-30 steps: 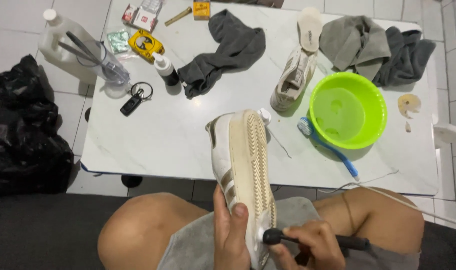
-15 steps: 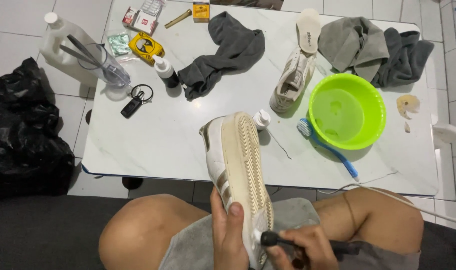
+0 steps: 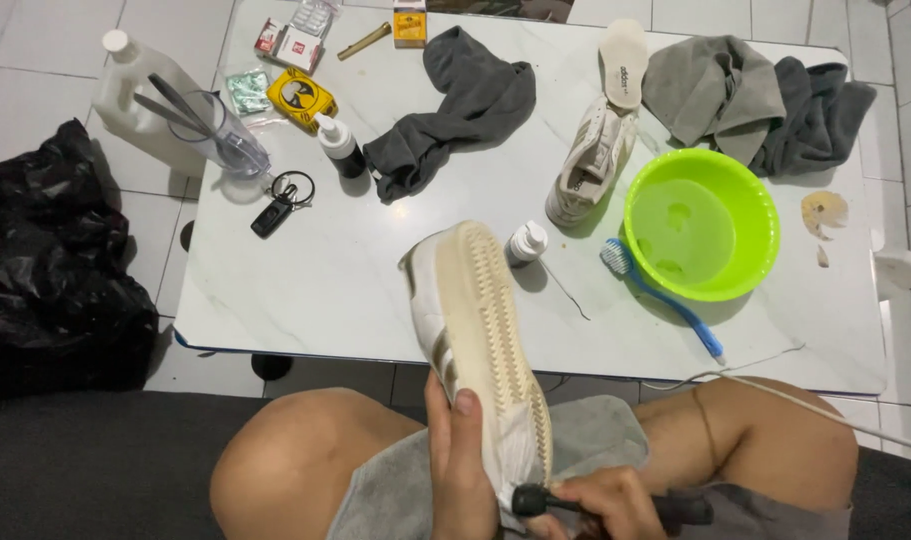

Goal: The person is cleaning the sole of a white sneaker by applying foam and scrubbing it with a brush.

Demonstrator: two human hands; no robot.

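Two hands are busy over my lap: my left hand (image 3: 460, 465) is wrapped around the heel end of a white sneaker (image 3: 475, 345), thumb pressed flat on the edge of its sole, and my right hand (image 3: 600, 500) is closed around a black-handled tool (image 3: 615, 503) whose tip meets the shoe's heel. The sneaker is turned sole-up, toe pointing out over the near edge of the white table (image 3: 325, 280), heel down by my knees above a grey cloth (image 3: 595, 440).

I judge the shoe light but awkward: the ribbed rubber sole is stiff enough to press against, while the upper is soft and would give under a squeeze. Wet, it may be slippery, so the firmest hold looks to be across the heel and midsole, where my left hand has it.

On the table sit a lime-green basin (image 3: 700, 225), a blue brush (image 3: 660, 295) touching its rim, a small white bottle (image 3: 525, 242) just beside the toe, the other sneaker (image 3: 590, 160), and an insole (image 3: 623, 62).
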